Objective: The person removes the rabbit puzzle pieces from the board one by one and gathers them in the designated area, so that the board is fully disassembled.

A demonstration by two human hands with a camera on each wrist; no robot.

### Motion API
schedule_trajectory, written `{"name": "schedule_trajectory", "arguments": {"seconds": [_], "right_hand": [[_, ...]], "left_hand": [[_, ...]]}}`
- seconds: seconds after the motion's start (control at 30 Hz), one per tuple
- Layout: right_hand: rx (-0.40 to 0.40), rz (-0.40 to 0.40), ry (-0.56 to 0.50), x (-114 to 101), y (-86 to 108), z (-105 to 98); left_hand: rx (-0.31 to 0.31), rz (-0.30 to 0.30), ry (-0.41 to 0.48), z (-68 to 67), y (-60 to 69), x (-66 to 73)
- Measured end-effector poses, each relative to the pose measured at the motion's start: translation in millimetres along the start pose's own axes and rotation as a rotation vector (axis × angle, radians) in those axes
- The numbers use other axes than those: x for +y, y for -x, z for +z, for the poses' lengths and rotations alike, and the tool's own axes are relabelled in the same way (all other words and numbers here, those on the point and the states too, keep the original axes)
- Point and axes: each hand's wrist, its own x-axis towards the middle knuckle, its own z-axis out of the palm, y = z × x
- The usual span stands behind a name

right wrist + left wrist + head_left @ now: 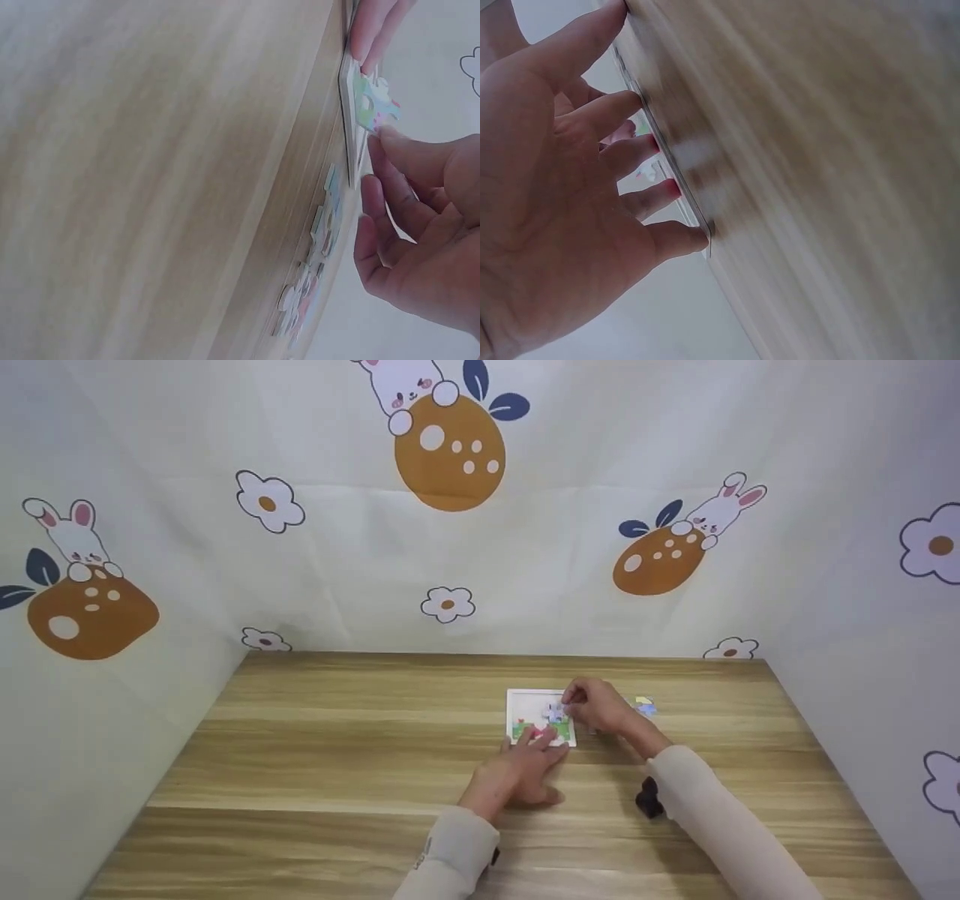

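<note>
A white square puzzle tray lies on the wooden table, with green and red pieces fitted along its front part. My left hand rests on the tray's front edge, its fingers spread and their tips touching the border. At the tray's right side, my right hand pinches a jigsaw puzzle piece between thumb and fingertips. That pale blue and green piece is tilted over the tray, and the fingers cover part of it. The other fingers of the right hand are bent and hold nothing.
Loose jigsaw pieces lie on the table right of the tray, partly behind the right hand; the right wrist view shows several pieces in a row. A black object sits by the right sleeve. A patterned cloth stands behind the table.
</note>
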Motion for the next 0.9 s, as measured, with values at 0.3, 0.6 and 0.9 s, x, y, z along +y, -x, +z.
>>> {"name": "schedule_trajectory", "arguments": {"seconds": [0.3, 0.6, 0.9], "right_hand": [[0.085, 0.038, -0.047, 2, 8.2, -19], [0.166, 0.045, -0.089, 22, 28.4, -45], [0.214, 0.076, -0.028, 45, 49.4, -64]], "left_hand": [[0.002, 0.000, 0.049, 0.5, 0.3, -1.8], [0.003, 0.000, 0.048, 0.9, 1.1, -1.4], [0.002, -0.004, 0.060, 0.9, 0.8, -1.3]]}}
